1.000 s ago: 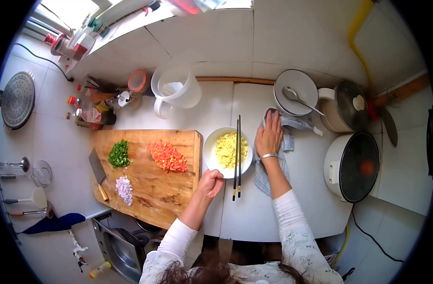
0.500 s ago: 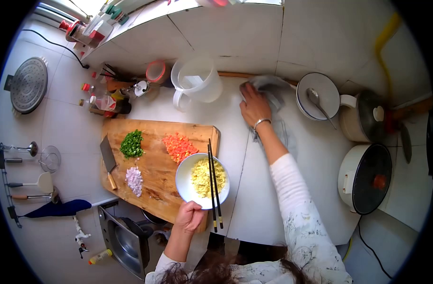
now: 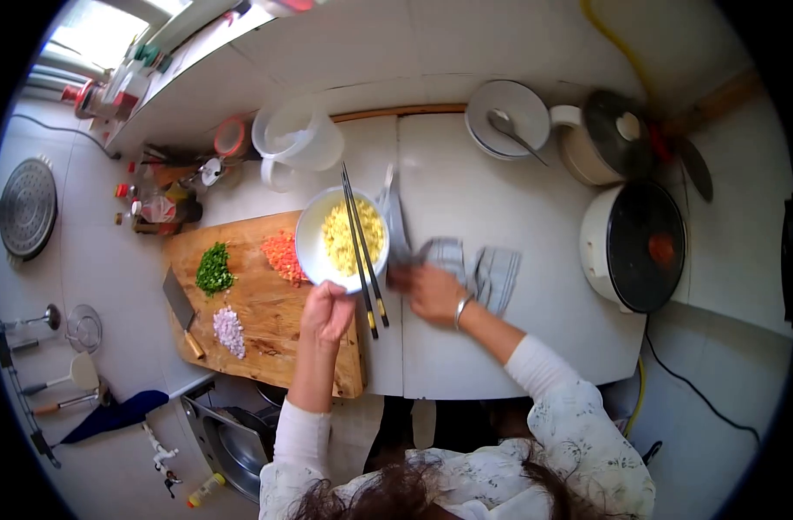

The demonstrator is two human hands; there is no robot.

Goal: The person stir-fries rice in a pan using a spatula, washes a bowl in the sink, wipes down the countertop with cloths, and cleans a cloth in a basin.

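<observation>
My left hand (image 3: 328, 312) grips the near rim of a white bowl (image 3: 312, 253), lifted over the right edge of the cutting board. Crumbled yellow egg (image 3: 351, 236) fills much of the bowl. Two black chopsticks (image 3: 365, 251) rest across its rim. To the right, my right hand (image 3: 433, 295), with a bracelet at the wrist, presses on a crumpled grey cloth (image 3: 498, 276) on the white counter. Its fingers are smeared by motion and partly hidden in the cloth. On the wooden cutting board (image 3: 279, 342) lie chopped greens (image 3: 214, 270), orange-red dice (image 3: 284, 257) and pale purple dice (image 3: 229, 332).
A cleaver (image 3: 180, 302) lies at the board's left edge. Behind stand a clear plastic jug (image 3: 305, 143) and several bottles (image 3: 158, 208). A bowl with a spoon (image 3: 511, 126), a lidded pot (image 3: 578, 152) and an electric cooker (image 3: 597, 247) line the right side.
My right hand has pulled the cloth from the back of the counter toward me and left, close beside the bowl. My left hand still holds the bowl, now higher. The view has shifted.
</observation>
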